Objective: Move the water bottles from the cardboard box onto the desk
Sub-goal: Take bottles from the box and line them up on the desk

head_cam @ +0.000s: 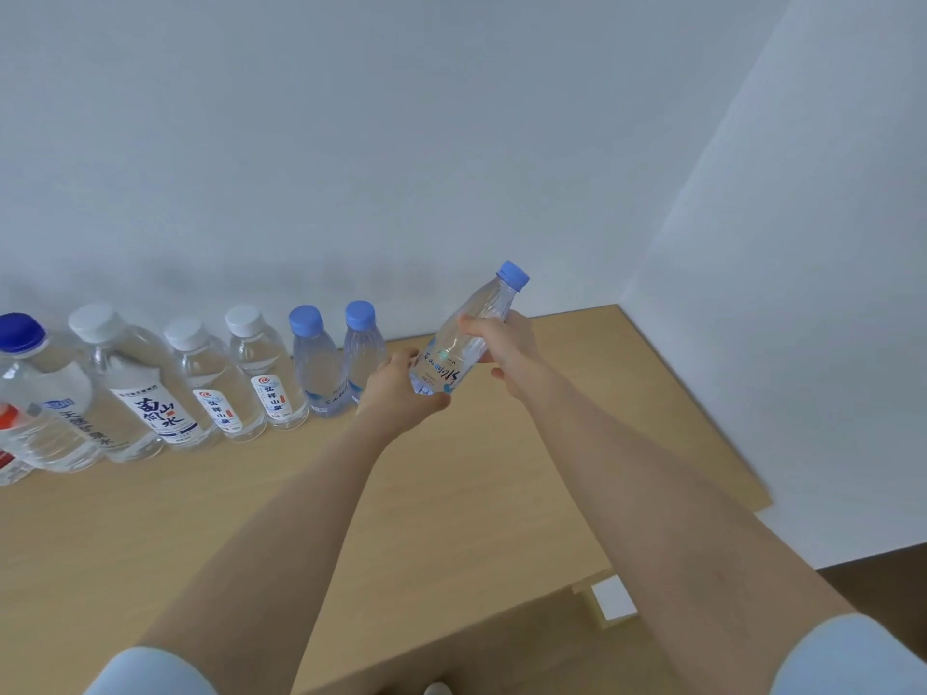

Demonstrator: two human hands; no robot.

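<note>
Two hands: the left hand point(401, 388) is gripping the base and the right hand point(504, 351) is curling its fingers point(474, 326) round the upper body of a light-blue-capped water bottle point(464, 351).
Bottle's place: it is hanging tilted above the wooden surface point(501, 469), just right of the row of standing bottles point(266, 378) (lined along the wall point(451, 143)).
Risk: being held aslant, it may be landing on its base edge, tipping into the nearest blue-capped neighbour point(361, 353) and toppling the row.
Cause: releasing before the base is sitting flat.
</note>
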